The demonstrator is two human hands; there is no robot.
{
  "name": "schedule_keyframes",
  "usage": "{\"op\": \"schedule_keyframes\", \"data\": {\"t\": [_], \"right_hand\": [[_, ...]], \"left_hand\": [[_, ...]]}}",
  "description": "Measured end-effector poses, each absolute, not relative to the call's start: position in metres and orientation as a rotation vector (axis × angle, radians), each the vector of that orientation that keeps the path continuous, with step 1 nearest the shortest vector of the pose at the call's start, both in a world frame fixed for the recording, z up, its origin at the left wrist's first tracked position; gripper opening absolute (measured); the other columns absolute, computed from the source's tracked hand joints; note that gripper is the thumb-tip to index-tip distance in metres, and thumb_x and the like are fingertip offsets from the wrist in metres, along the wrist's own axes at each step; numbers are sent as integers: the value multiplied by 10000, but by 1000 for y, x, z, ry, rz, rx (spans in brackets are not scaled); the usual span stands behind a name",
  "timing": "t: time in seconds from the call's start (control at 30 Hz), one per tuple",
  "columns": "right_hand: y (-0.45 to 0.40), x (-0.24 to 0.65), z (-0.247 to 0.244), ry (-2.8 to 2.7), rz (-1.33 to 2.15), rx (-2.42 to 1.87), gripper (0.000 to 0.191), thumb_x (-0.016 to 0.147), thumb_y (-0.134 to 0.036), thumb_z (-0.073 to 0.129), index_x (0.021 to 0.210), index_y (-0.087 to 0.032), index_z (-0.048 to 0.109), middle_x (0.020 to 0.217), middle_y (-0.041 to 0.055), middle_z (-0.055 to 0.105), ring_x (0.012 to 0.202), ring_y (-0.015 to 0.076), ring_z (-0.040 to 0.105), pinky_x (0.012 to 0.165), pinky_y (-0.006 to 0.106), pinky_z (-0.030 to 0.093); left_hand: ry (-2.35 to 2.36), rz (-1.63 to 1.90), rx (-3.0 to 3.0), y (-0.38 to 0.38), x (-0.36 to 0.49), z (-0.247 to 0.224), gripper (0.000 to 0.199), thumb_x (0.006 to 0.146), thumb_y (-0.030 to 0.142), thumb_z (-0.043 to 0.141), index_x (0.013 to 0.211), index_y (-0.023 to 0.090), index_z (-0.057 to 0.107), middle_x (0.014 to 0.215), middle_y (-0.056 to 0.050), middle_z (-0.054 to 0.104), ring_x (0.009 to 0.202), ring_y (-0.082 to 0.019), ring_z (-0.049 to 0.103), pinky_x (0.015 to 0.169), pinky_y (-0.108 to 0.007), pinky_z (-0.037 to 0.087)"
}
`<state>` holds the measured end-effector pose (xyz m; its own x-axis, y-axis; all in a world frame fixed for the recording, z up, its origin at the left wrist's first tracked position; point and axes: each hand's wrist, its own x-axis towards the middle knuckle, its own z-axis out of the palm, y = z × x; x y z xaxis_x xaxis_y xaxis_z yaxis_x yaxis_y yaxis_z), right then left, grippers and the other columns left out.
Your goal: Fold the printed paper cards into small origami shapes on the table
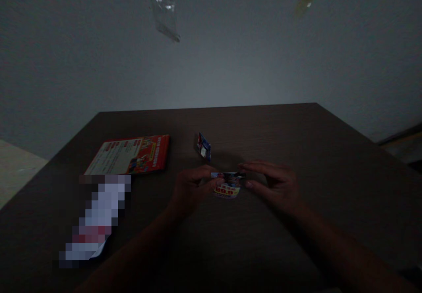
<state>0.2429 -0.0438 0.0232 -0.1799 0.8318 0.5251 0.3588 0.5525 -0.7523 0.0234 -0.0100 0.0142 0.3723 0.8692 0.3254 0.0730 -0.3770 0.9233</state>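
Note:
A small printed paper (227, 192) with large red "89.9" figures on yellow is between my hands, over the middle of the table. My left hand (193, 189) pinches its left side, thumb in front and fingers behind. At its right end is my right hand (275, 185), with thumb and fingers apart; whether a fingertip touches the paper's edge I cannot tell. Just beyond my left hand, a small folded card (204, 147) in blue and red stands on the tabletop. The dim light hides fine detail.
The dark wooden table (263, 130) meets a grey wall. On its left lies a flat red printed box or booklet (151, 154). Nearer me is a long pale item (102, 218), blurred by pixels. Clear plastic (164, 9) hangs on the wall.

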Motion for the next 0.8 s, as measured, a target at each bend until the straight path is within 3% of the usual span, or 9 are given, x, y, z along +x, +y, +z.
{"op": "schedule_keyframes", "data": {"t": [0.23,0.8], "right_hand": [[-43,233,21,-1657,782,-912,223,749,-186,683,960,-250,711,901,50,721,794,190,670,695,318,552],[-44,232,21,-1557,917,-938,176,742,-155,682,893,-234,728,816,20,732,694,146,674,609,230,542]], "left_hand": [[784,1215,1798,-18,30,16,49,731,180,683,769,172,713,792,-51,700,753,-169,650,670,-264,530],[842,1245,1655,-25,32,21,60,740,195,672,728,152,713,762,-56,691,697,-154,643,580,-224,518]]}}
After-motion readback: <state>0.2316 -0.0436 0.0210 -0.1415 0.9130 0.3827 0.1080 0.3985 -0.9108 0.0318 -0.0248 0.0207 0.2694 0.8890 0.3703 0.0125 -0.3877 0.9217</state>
